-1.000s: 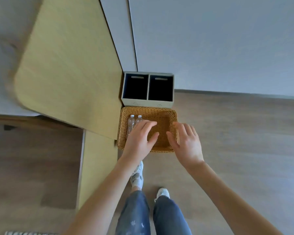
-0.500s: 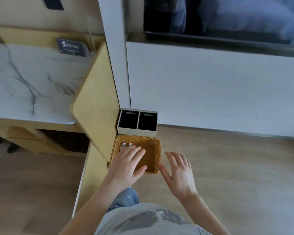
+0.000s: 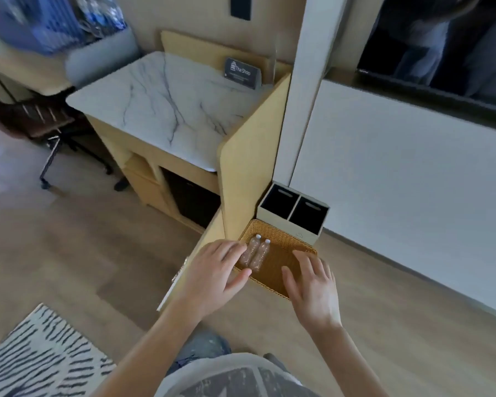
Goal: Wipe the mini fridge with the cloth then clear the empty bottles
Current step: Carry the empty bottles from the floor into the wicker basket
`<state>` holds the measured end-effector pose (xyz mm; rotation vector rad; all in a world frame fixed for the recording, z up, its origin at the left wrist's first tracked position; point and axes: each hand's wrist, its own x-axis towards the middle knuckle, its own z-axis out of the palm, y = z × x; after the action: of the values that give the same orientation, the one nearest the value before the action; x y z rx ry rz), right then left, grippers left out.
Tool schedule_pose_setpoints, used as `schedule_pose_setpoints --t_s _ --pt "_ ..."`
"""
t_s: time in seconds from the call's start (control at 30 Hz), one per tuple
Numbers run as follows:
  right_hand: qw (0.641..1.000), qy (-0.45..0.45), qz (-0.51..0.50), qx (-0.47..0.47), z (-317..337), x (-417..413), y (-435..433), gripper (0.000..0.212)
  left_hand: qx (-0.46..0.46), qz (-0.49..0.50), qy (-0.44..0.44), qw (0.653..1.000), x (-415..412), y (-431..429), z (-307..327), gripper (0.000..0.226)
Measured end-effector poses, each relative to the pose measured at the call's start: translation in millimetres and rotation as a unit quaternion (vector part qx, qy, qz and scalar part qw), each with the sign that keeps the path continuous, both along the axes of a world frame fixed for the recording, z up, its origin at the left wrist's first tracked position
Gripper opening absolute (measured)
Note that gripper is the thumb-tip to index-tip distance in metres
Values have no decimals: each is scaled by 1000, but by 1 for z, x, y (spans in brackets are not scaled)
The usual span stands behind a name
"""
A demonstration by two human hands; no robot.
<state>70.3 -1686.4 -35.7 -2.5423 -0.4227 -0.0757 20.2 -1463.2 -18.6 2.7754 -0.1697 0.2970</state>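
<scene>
Two clear empty bottles [image 3: 255,253] with white caps lie side by side in the left part of a brown wicker basket [image 3: 281,277] on the floor. My left hand [image 3: 215,270] hovers at the basket's left rim, fingers spread, holding nothing. My right hand [image 3: 312,285] is over the basket's right front corner, also open and empty. The dark mini fridge [image 3: 192,200] sits in the cabinet under a marble top [image 3: 166,107]; its wooden door [image 3: 252,167] stands open beside the basket. No cloth is visible.
A two-compartment bin [image 3: 294,213] stands behind the basket against a white wall panel. A small sign [image 3: 241,73] sits on the marble top. An office chair [image 3: 46,124] is at the left, a striped rug [image 3: 40,359] at the lower left.
The view has risen and swung left, from straight down onto the basket to the cabinet and room. Both hands have drawn back from over the basket, uncovering the bottles.
</scene>
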Motion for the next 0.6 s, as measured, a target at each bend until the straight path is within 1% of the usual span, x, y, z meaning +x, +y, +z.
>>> schedule_pose_setpoints --t_s 0.1,0.23,0.37,0.47,0.6 --pt "997 -18 71 17 7 -1 35 52 14 69 -16 997 -30 28 9 46" --pt "987 -12 159 8 9 -11 88 40 5 169 4 986 -77 63 9 46" --pt "968 -9 251 0 7 -37 151 39 -11 279 11 960 -147 101 4 47" --pt "952 -9 305 4 5 -69 208 37 -25 360 17 932 -208 137 -1 50" --pt "931 6 365 14 0 -127 291 39 -36 428 22 903 -289 195 -8 52"
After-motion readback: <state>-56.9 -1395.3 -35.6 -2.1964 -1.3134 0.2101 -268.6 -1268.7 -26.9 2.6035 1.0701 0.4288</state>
